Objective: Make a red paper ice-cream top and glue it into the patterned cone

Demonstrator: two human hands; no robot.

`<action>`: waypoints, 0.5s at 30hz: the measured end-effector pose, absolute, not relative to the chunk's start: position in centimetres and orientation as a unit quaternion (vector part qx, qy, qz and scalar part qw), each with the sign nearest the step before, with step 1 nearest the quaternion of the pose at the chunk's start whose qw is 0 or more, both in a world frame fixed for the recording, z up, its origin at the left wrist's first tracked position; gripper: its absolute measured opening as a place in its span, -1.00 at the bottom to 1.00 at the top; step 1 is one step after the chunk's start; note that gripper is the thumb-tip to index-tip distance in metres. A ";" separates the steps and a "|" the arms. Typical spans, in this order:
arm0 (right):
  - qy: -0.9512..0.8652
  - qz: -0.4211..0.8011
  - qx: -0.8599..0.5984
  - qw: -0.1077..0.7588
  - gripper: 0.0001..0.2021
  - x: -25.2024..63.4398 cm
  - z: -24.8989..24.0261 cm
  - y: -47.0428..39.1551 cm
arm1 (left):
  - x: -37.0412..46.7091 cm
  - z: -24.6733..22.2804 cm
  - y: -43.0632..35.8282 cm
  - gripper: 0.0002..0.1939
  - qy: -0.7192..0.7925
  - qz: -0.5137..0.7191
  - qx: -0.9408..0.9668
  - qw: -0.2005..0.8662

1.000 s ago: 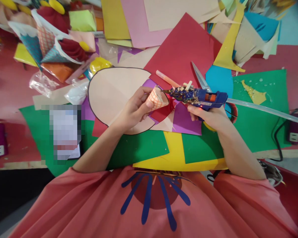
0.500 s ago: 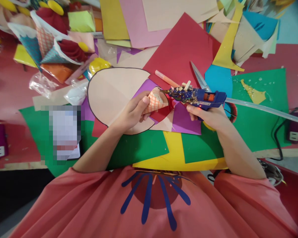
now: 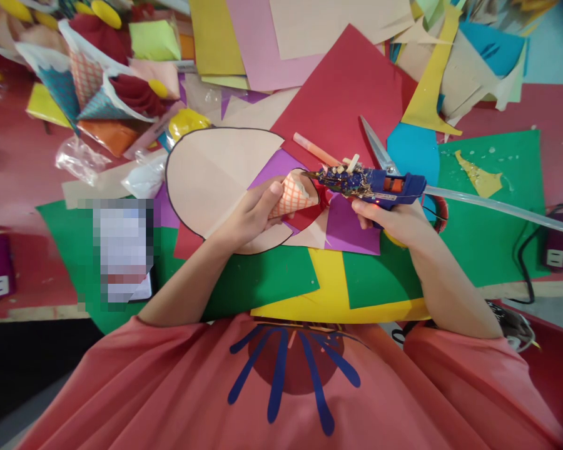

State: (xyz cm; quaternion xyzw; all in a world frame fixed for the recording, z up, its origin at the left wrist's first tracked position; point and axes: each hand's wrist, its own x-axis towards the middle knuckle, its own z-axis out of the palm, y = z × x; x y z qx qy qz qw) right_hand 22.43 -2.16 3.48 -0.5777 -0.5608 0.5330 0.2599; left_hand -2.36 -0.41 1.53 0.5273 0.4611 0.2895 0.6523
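My left hand (image 3: 258,211) is closed around a small paper cone (image 3: 296,195) with an orange checked pattern, its open end turned to the right. In my right hand (image 3: 396,219) is a blue hot glue gun (image 3: 385,185), crusted with dried glue and scraps near the front, with a small light glowing on its side. The nozzle points left, right at the rim of the cone; whether it touches cannot be made out. A long clear glue stick (image 3: 492,205) sticks out of the gun's back. Below the cone lies a beige cut-out (image 3: 211,181) with a black outline.
Scissors (image 3: 378,144) lie open behind the glue gun, beside an orange marker (image 3: 315,149). Finished cones (image 3: 89,81) with dark red filling stand at the upper left. A phone (image 3: 126,250), blurred out, rests at left. Coloured sheets (image 3: 342,81) and scraps cover the table; a black cable (image 3: 523,256) runs at right.
The cone has turned slightly in my left hand, and its rim has dropped a little. The glue gun has shifted barely at all, staying at the rim.
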 end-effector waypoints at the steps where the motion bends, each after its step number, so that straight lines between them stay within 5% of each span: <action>1: -0.560 0.535 -0.577 0.258 -0.63 22.4 3.5 -2.2 | -2.4 1.5 -0.4 -0.39 0.464 0.286 0.526 0.653; 15: -0.565 0.548 -0.561 0.256 -0.65 22.4 3.9 -2.1 | -2.7 0.6 -0.5 -0.51 0.520 0.263 0.448 0.678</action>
